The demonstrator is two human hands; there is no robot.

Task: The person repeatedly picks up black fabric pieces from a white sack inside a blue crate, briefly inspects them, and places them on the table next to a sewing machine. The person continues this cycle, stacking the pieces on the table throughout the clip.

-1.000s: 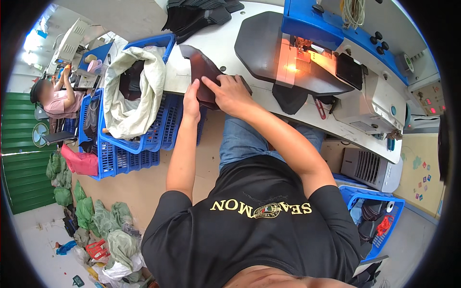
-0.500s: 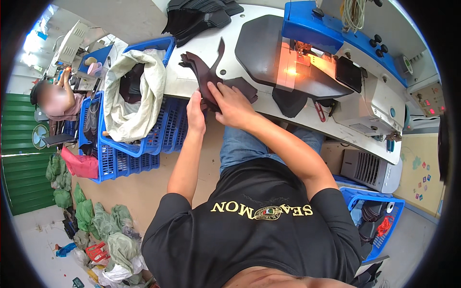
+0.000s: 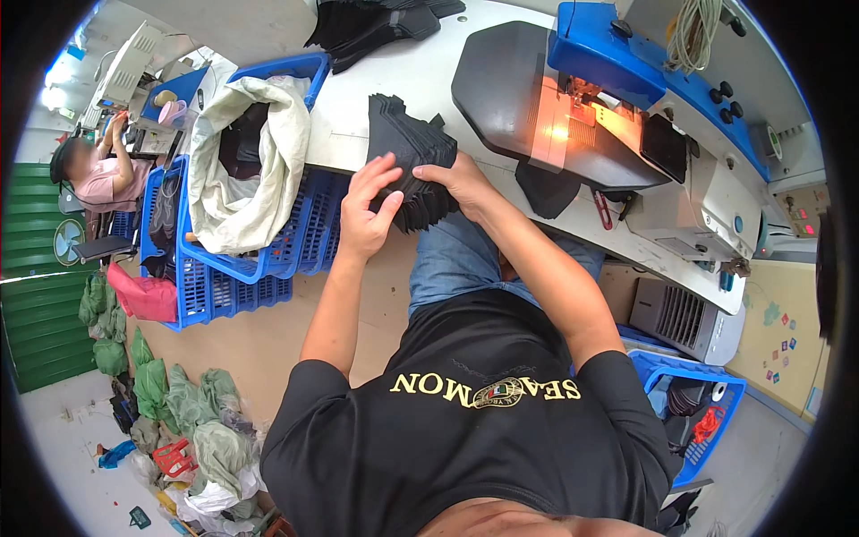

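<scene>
A thick stack of black cut fabric pieces [image 3: 403, 134] is held at the table's front edge, its many layers fanned out along the near side. My right hand [image 3: 461, 183] grips its right side, thumb lying on top and the other fingers hidden beneath. Along the left side of the stack, my left hand [image 3: 367, 210] has its fingers spread and its thumb apart; whether it touches the layers is hard to tell. To the right stands a sewing machine [image 3: 608, 54] with a lit needle area and a dark plate [image 3: 492, 85].
More black pieces [image 3: 385, 31] are piled at the back of the white table [image 3: 344, 103]. Another dark piece [image 3: 544, 190] and red-handled snippers [image 3: 602, 210] lie right. Blue crates [image 3: 228, 300], one with a pale sack [image 3: 210, 201], stand left. A person [image 3: 107, 174] sits beyond.
The stack has turned over and spread, with its layered edges now facing me. My left fingers have come apart, and my right hand has shifted to the stack's right side.
</scene>
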